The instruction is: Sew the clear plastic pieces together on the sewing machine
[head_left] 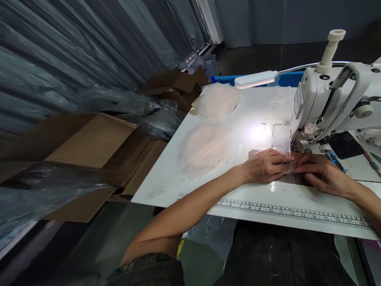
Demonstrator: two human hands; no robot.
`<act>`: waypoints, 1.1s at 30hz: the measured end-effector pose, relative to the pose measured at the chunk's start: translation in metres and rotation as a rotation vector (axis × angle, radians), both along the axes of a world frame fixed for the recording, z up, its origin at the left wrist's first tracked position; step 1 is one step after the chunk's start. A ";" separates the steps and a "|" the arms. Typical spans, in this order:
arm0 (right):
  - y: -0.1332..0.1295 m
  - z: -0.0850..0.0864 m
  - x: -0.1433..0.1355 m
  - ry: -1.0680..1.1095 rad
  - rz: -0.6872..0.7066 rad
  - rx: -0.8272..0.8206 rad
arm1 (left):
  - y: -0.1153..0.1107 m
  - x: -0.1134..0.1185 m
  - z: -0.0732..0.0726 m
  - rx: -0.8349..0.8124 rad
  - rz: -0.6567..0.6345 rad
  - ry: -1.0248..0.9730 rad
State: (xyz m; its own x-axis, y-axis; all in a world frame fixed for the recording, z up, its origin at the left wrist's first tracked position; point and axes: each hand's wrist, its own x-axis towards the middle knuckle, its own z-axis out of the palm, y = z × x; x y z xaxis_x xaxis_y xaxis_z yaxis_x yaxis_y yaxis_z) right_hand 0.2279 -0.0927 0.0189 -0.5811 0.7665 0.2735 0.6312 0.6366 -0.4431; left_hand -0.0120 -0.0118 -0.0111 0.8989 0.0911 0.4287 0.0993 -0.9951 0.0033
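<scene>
A white sewing machine [309,99] stands at the right of the table, its presser foot [294,145] low over the bed. Just in front of the foot, my left hand [266,165] lies palm down with its fingers together on a thin see-through piece of material [288,169]. From the right, my right hand [323,172] pinches the edge of the same piece, fingertips close to those of the left. Beneath both hands is a brownish plate [297,179]. Small red marks [292,158] show near the foot. What lies under my left palm is hidden.
Two pale sheer piles [205,149] [219,100] lie left on the white table [166,174]. A lit lamp [256,79] hangs above. Blue thread snips [335,161] lie beside my right hand. A printed ruler [279,211] runs along the front edge; cardboard boxes [92,143] stand left.
</scene>
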 end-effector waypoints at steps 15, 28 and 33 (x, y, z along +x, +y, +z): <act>0.007 -0.017 -0.010 -0.389 -0.225 0.217 | -0.003 -0.003 0.007 0.090 -0.042 -0.025; -0.001 -0.016 -0.005 -0.099 -0.195 0.051 | -0.002 -0.001 0.010 0.150 -0.067 -0.138; -0.001 -0.016 -0.005 -0.104 -0.199 0.049 | -0.001 0.000 0.010 0.159 -0.081 -0.205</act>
State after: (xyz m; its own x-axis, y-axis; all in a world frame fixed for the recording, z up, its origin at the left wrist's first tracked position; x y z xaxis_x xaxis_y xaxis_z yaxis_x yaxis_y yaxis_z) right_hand 0.2226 -0.0935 0.0031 -0.4468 0.8562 0.2595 0.7873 0.5141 -0.3405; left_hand -0.0116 -0.0130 -0.0008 0.7932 -0.0604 0.6060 0.0329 -0.9894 -0.1417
